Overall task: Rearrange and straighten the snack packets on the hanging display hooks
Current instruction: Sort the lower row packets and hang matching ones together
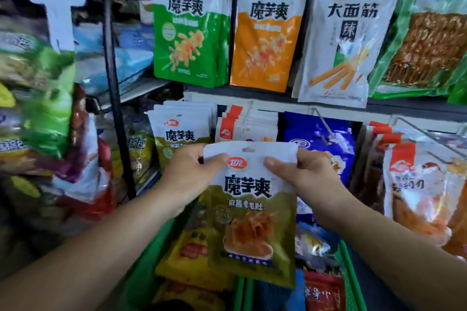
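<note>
Left hand (192, 169) and right hand (305, 174) pinch the olive konjac packet (252, 214) just right of its matching stack (178, 134); a misaligned hang hole (248, 149) could tear.

Olive snack packet (252, 209): glossy plastic film. Hook (322, 125): bare metal wire. Basket (141, 275): green plastic.

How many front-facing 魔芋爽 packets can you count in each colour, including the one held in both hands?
Green packet: 1
Orange packet: 1
Olive packets: 2, the held packet and the hanging olive packet
Total: 4
</note>
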`<action>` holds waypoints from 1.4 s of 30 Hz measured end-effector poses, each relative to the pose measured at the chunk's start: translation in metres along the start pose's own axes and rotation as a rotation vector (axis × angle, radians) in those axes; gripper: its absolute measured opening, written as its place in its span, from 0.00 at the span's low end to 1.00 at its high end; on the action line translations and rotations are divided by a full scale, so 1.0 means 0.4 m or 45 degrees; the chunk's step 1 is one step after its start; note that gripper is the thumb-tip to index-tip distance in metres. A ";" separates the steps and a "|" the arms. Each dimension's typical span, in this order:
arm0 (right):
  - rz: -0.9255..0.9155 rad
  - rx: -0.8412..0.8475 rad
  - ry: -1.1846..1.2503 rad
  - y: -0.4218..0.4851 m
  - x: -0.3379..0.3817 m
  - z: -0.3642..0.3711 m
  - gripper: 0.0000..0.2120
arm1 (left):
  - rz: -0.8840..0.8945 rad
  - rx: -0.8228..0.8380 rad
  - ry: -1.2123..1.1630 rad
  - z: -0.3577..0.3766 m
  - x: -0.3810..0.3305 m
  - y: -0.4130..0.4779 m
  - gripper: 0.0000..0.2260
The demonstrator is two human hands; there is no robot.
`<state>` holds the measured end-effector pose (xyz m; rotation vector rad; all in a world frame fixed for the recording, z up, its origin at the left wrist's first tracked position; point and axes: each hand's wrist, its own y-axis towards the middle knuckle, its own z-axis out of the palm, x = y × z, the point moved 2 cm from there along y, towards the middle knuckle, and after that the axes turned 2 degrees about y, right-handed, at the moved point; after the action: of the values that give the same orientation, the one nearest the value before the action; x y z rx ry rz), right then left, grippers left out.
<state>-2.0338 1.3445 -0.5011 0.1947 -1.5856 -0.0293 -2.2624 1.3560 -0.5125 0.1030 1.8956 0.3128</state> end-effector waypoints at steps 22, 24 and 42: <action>-0.154 0.134 -0.226 0.274 0.021 0.471 0.12 | 0.195 -0.584 0.431 -0.296 0.161 0.128 0.11; -0.110 0.089 -0.217 0.298 0.009 0.486 0.18 | 0.175 -0.597 0.443 -0.296 0.170 0.145 0.13; -0.065 0.009 -0.290 0.366 -0.026 0.492 0.13 | 0.249 -0.547 0.334 -0.282 0.233 0.246 0.09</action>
<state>-2.2450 1.4699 -0.4962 0.2440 -1.8080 -0.0881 -2.4080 1.4527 -0.5365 -0.0448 2.0350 0.8956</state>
